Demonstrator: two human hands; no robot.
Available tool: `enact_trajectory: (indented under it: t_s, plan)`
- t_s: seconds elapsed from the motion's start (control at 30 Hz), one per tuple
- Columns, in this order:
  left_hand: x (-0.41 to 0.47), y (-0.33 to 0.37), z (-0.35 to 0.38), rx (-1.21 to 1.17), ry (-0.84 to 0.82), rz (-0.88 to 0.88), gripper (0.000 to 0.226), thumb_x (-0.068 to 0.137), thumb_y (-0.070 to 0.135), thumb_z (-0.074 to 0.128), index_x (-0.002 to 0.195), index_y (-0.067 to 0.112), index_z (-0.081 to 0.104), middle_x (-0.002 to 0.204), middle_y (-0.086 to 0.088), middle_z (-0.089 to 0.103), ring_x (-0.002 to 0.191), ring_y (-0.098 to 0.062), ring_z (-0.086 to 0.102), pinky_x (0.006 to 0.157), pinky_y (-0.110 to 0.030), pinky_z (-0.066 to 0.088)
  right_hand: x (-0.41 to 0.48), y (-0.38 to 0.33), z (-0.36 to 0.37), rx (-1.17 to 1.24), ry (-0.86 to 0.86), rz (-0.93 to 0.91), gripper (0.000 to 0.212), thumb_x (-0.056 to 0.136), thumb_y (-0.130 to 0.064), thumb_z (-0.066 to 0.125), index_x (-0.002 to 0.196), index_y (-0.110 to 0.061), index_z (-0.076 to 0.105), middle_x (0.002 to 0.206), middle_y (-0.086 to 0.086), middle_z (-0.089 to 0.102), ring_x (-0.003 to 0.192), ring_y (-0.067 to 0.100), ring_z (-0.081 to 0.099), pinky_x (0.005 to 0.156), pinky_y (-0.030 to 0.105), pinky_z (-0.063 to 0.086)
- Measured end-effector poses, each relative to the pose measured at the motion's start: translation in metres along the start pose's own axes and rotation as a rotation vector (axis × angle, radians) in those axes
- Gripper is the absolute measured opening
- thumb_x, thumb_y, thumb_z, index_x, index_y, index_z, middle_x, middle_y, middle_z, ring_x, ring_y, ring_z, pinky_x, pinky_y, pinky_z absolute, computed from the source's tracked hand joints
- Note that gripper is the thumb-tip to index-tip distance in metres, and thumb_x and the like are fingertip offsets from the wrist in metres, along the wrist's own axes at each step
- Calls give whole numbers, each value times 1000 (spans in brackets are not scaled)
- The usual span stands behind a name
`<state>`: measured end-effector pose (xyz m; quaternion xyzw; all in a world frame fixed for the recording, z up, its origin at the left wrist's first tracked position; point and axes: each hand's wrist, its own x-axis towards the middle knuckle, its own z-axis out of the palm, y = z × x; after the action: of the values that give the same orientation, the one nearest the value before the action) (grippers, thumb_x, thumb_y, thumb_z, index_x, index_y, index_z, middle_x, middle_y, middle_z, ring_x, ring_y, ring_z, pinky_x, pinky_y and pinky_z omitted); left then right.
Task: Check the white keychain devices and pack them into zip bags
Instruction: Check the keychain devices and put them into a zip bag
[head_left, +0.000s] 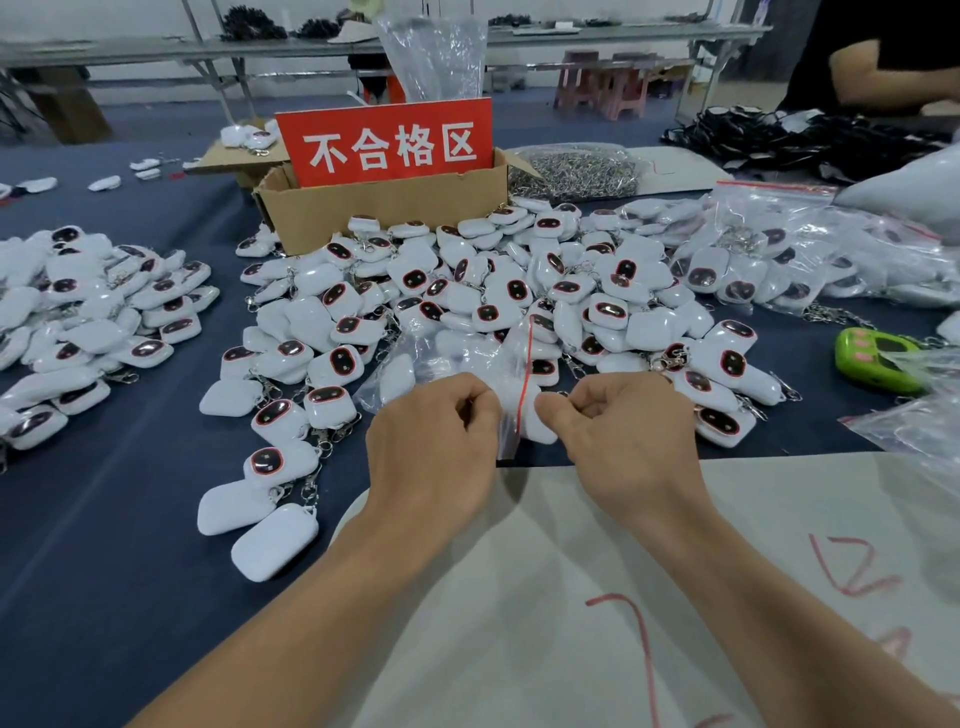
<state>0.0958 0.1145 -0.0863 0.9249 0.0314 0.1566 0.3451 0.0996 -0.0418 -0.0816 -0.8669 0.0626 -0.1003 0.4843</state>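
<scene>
Pinching the mouth of a clear zip bag (483, 364), you have your left hand (431, 431) on one side of its red zip strip (525, 374) and your right hand (623, 431) on the other. Both sets of fingers are curled in narrow against the thumbs, gripping the film. The strip's long axis runs away from you between your fingertips, so sealing likely means sliding along that line; neither hand is clearly nearer. The bag's body trails beyond your left fingers, and a white shape showing through it looks like a white keychain device (397, 379). Just past your fingertips lies the loose heap of devices (467, 291). Farther beyond stands a cardboard box (384, 213) with a red sign (387, 143), its contents hidden. Off past your right fingers lie filled zip bags (769, 260).
</scene>
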Motion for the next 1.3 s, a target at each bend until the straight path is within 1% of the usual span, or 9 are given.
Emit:
enact_trajectory:
  t_s: [0.17, 0.23, 0.33, 0.43, 0.57, 0.73, 0.93, 1.13, 1.3]
  plan:
    - [-3, 2, 2, -69, 52, -1, 15, 86, 32, 65, 72, 34, 67, 60, 13, 60, 64, -13, 58, 70, -36, 52, 4, -2, -3, 101, 135, -3, 45, 90, -40, 70, 65, -3, 61, 61, 15, 61, 51, 14, 43, 58, 35, 47]
    - [-4, 3, 3, -139, 92, -4, 6, 81, 30, 71, 78, 35, 68, 69, 21, 65, 63, -7, 59, 71, -35, 54, 4, -1, -4, 117, 138, 15, 45, 91, -39, 70, 62, -5, 62, 58, 12, 62, 48, 10, 43, 55, 30, 45]
    - [-6, 6, 5, -182, 77, 54, 16, 73, 47, 73, 85, 38, 66, 78, 28, 65, 67, 0, 61, 69, -29, 54, 3, 0, -4, 150, 62, 32, 41, 90, -35, 72, 60, -8, 65, 52, 5, 63, 42, 6, 43, 44, 17, 38]
    - [-6, 6, 7, -181, 52, 53, 22, 72, 57, 73, 83, 40, 65, 78, 29, 66, 70, 3, 64, 68, -25, 53, 3, 0, -3, 157, 4, 25, 32, 89, -34, 72, 64, -15, 67, 50, 1, 64, 42, 6, 45, 45, 17, 38]
    - [-2, 2, 8, -211, 27, -20, 5, 80, 35, 71, 76, 33, 67, 62, 20, 67, 59, -3, 62, 65, -30, 54, 3, 2, -9, 171, 117, 8, 40, 91, -37, 70, 66, -8, 62, 56, 11, 60, 48, 12, 43, 54, 30, 42]
    - [0, 0, 7, -255, -31, -68, 17, 83, 26, 65, 68, 30, 73, 52, 11, 64, 44, -4, 51, 51, -20, 39, -2, -3, -12, 281, 171, -92, 43, 94, -33, 69, 63, -6, 59, 54, 11, 56, 46, 7, 37, 45, 20, 33]
    - [-1, 0, 2, -297, -81, -60, 20, 82, 19, 62, 66, 26, 73, 49, 5, 61, 45, -6, 46, 47, -19, 37, -2, -3, -2, 163, 62, -68, 40, 93, -36, 70, 63, -10, 64, 56, 7, 63, 44, 7, 44, 49, 27, 40]
    - [-1, 0, 1, -325, -96, -96, 17, 79, 21, 70, 68, 32, 77, 56, 10, 70, 50, -2, 61, 50, -10, 42, 1, 0, -6, 26, 95, -7, 37, 86, -29, 72, 58, -8, 60, 47, 2, 55, 44, 9, 40, 50, 22, 38]
    - [-1, 1, 1, -361, -163, -116, 17, 79, 19, 71, 66, 29, 77, 56, 5, 70, 52, -2, 62, 53, -9, 40, -4, -6, -11, 164, 193, -67, 40, 91, -35, 70, 63, -9, 59, 54, 10, 54, 48, 9, 37, 54, 33, 39]
